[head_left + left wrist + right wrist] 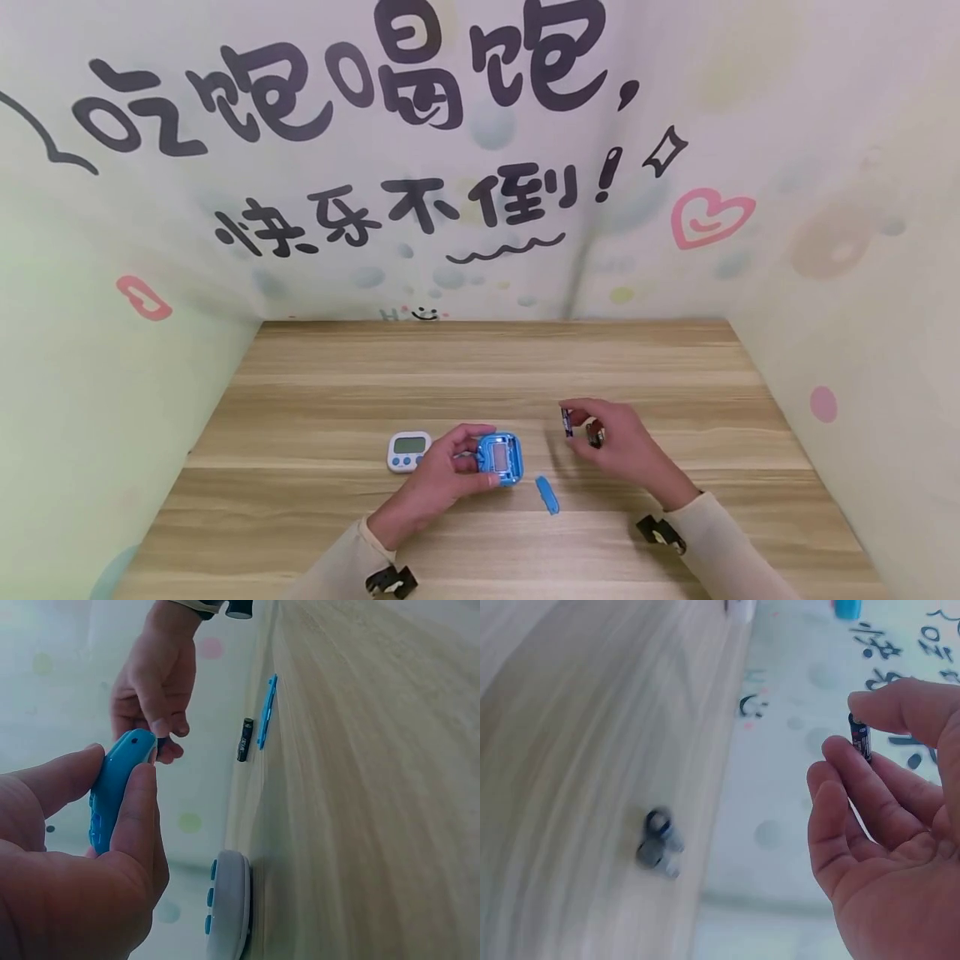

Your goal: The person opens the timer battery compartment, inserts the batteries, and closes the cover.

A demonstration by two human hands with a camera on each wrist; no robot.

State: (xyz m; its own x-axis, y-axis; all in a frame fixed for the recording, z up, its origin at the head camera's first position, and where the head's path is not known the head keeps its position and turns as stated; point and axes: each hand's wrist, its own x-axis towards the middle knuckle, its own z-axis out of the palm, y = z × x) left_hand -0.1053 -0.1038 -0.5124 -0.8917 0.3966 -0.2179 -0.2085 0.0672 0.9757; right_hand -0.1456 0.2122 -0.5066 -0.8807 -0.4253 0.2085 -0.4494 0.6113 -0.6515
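Note:
My left hand grips a small blue digital timer, thumb on one side and fingers on the other, its open back facing up in the head view. To the right and raised off the table, my right hand pinches a small dark battery upright between thumb and fingertips. Between the hands lies a thin blue battery cover on the wood. Two more batteries lie close together on the table in the right wrist view; in the head view the right hand partly covers them.
Just left of the left hand lies a white digital timer with blue buttons, its edge overlapped by that hand. The wooden table meets a printed wall at the back, with side walls left and right.

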